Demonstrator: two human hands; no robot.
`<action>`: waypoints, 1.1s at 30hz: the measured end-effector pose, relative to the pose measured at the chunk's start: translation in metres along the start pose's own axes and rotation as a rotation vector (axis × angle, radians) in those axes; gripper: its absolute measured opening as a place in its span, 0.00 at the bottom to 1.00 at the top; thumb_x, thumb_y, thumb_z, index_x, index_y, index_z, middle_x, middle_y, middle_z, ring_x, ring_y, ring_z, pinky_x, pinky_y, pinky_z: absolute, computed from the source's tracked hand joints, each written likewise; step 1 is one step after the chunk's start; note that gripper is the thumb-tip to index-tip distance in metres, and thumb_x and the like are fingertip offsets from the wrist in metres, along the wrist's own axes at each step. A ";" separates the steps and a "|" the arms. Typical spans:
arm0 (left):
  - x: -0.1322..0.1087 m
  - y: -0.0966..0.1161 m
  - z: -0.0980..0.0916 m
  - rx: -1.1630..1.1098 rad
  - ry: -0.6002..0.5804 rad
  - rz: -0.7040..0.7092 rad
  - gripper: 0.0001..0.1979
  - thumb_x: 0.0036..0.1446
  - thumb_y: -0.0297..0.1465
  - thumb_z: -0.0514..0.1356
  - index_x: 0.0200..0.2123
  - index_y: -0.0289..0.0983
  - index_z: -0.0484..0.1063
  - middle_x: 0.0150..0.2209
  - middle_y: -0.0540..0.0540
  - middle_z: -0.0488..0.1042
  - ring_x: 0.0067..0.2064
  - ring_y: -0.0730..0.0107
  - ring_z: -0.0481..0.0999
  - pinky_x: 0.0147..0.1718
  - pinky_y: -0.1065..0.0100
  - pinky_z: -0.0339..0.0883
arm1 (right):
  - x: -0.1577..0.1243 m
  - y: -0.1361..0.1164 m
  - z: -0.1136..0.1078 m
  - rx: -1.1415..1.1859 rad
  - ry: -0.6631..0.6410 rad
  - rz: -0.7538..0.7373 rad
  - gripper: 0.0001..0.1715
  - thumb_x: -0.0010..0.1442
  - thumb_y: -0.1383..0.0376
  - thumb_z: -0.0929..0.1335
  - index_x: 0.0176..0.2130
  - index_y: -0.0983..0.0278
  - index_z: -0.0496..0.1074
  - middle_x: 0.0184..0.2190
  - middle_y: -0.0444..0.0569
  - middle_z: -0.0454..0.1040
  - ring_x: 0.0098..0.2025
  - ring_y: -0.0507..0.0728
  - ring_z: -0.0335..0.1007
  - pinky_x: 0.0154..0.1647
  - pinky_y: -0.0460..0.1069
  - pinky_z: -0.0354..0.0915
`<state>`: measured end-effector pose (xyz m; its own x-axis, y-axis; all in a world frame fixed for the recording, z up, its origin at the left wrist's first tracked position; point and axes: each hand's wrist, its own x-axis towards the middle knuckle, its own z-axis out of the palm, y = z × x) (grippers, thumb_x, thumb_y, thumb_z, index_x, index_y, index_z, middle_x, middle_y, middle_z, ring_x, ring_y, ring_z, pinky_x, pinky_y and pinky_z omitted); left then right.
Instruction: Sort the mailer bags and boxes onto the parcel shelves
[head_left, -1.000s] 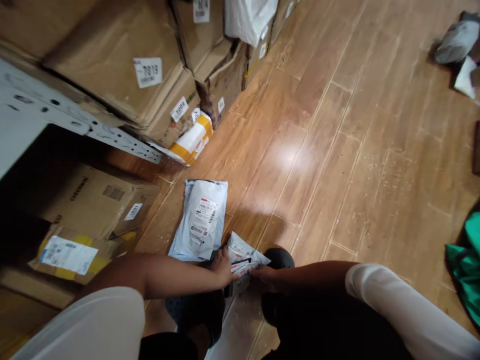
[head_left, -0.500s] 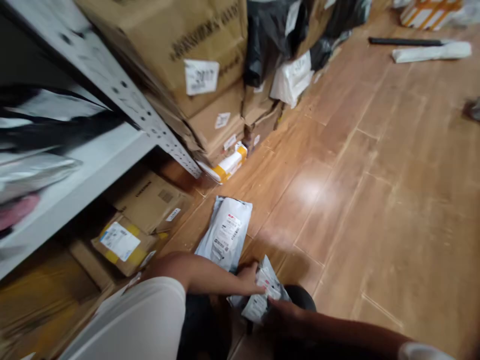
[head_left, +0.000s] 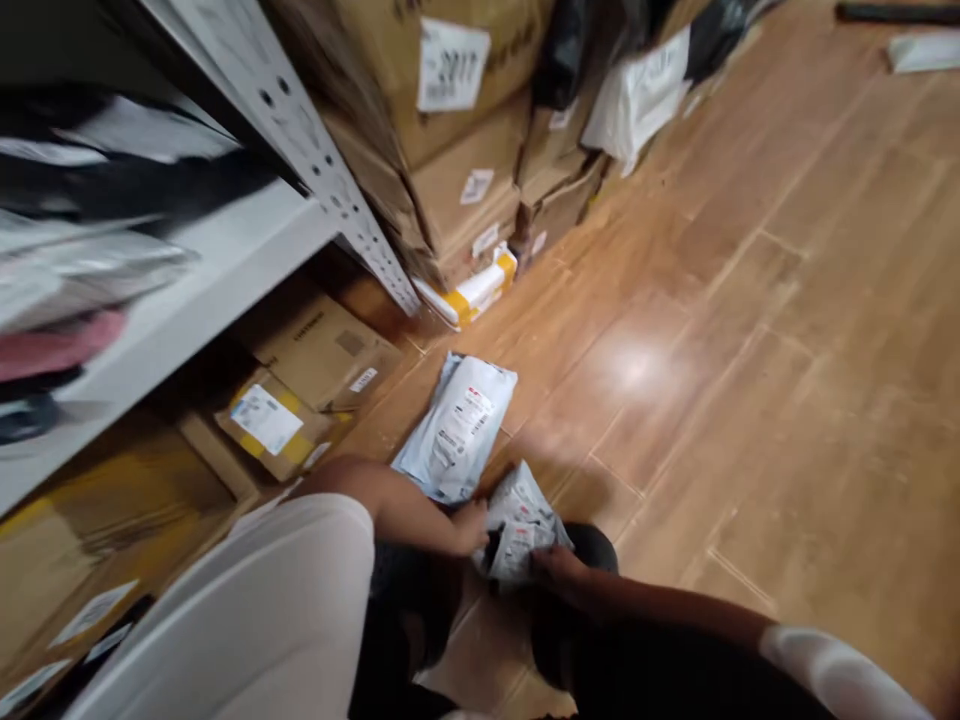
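Hands first: I am gripping a small crumpled grey plastic mailer bag [head_left: 520, 520] with both of them, low over the wooden plank floor [head_left: 750, 350], near the bottom centre of the view. My left hand [head_left: 471, 527] is closing on the bag's left edge, fingers curled round it. My right hand [head_left: 553, 566] is holding the bag's near right corner, fingers bent against the plastic. A white printed label is showing on the bag's upper face; its text is too blurred to read.

Just beyond the held bag, a larger flat pale-blue plastic mailer with a white shipping label [head_left: 457, 428] is lying on the floor, its near end touching or just beside the held bag; I cannot tell which. My dark shoe [head_left: 596, 548] is showing just right of the bag, partly under it.

To the left, a white perforated metal shelf rack [head_left: 247, 230] is running from near left to far centre, with blurred soft packages lying on its shelf. Under the shelf, brown cardboard boxes [head_left: 315, 345] are sitting on the floor, one smaller box bearing yellow tape and a white label [head_left: 266, 425]. Farther off, stacked brown cartons with white number stickers [head_left: 457, 120] are standing against the rack, and a white and yellow taped parcel [head_left: 480, 290] is lying at their foot. A white plastic bag [head_left: 637, 100] is leaning on the far cartons.
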<state>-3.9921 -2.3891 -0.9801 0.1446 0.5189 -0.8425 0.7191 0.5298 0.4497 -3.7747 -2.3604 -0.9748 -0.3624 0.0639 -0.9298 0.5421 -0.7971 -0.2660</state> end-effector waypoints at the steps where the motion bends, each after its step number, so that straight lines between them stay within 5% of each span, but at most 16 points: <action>1: 0.006 -0.002 -0.003 0.016 0.002 0.026 0.25 0.51 0.31 0.60 0.53 0.34 0.65 0.54 0.32 0.70 0.57 0.47 0.69 0.56 0.55 0.60 | 0.006 0.004 -0.002 0.044 0.039 0.003 0.18 0.34 0.50 0.68 0.25 0.54 0.60 0.27 0.49 0.68 0.48 0.70 0.72 0.57 0.65 0.63; 4: 0.016 -0.001 -0.007 0.045 0.039 0.090 0.14 0.59 0.36 0.57 0.45 0.36 0.67 0.47 0.36 0.73 0.51 0.52 0.72 0.51 0.59 0.63 | 0.019 0.017 -0.008 0.153 0.115 0.000 0.14 0.38 0.56 0.69 0.26 0.56 0.62 0.26 0.48 0.67 0.41 0.66 0.73 0.50 0.63 0.68; 9: 0.013 0.010 -0.010 0.038 0.205 0.147 0.14 0.57 0.35 0.61 0.45 0.38 0.64 0.48 0.42 0.71 0.49 0.63 0.71 0.47 0.67 0.63 | 0.027 0.029 -0.014 0.280 0.114 -0.037 0.14 0.41 0.61 0.70 0.31 0.59 0.66 0.29 0.48 0.71 0.37 0.61 0.73 0.47 0.60 0.70; 14: 0.016 0.018 -0.006 0.083 0.236 0.158 0.11 0.60 0.39 0.58 0.42 0.39 0.67 0.44 0.43 0.72 0.50 0.58 0.69 0.49 0.63 0.61 | 0.030 0.040 -0.026 0.461 0.002 -0.078 0.15 0.45 0.62 0.72 0.36 0.61 0.71 0.34 0.50 0.76 0.38 0.60 0.75 0.48 0.57 0.70; 17: 0.015 0.020 0.001 0.108 0.240 0.151 0.15 0.63 0.43 0.53 0.43 0.38 0.67 0.46 0.41 0.69 0.53 0.58 0.66 0.54 0.62 0.58 | 0.033 0.045 -0.031 0.527 -0.029 -0.104 0.18 0.45 0.62 0.73 0.38 0.62 0.72 0.37 0.51 0.77 0.41 0.61 0.76 0.50 0.56 0.69; 19: 0.010 0.020 0.003 0.126 0.221 0.158 0.22 0.57 0.44 0.59 0.49 0.36 0.65 0.51 0.39 0.66 0.55 0.58 0.65 0.56 0.64 0.57 | 0.036 0.047 -0.032 0.547 -0.044 -0.125 0.20 0.45 0.62 0.73 0.41 0.63 0.72 0.38 0.50 0.77 0.42 0.60 0.76 0.52 0.56 0.68; 23: 0.003 0.019 0.001 0.201 0.221 0.178 0.36 0.47 0.31 0.65 0.59 0.32 0.58 0.58 0.36 0.59 0.60 0.52 0.59 0.60 0.61 0.52 | 0.036 0.049 -0.034 0.498 -0.040 -0.099 0.19 0.44 0.63 0.74 0.39 0.62 0.73 0.36 0.49 0.77 0.40 0.59 0.76 0.51 0.57 0.68; 29: 0.022 0.019 -0.013 0.274 0.113 0.283 0.14 0.56 0.36 0.60 0.44 0.35 0.72 0.47 0.37 0.71 0.50 0.50 0.70 0.51 0.57 0.61 | 0.031 0.050 -0.033 0.376 0.043 -0.053 0.18 0.37 0.68 0.74 0.33 0.63 0.72 0.31 0.47 0.76 0.37 0.59 0.74 0.50 0.59 0.67; 33: 0.029 0.034 -0.020 0.280 0.101 0.419 0.14 0.59 0.42 0.57 0.40 0.38 0.74 0.46 0.39 0.71 0.54 0.51 0.66 0.57 0.56 0.55 | 0.034 0.043 -0.029 0.363 0.095 -0.103 0.21 0.36 0.68 0.74 0.34 0.63 0.72 0.30 0.46 0.75 0.39 0.61 0.74 0.51 0.59 0.66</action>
<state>-3.9773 -2.3427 -0.9831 0.4033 0.7175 -0.5679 0.7700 0.0692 0.6343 -3.7418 -2.3757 -1.0253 -0.3197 0.1967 -0.9269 0.1965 -0.9432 -0.2680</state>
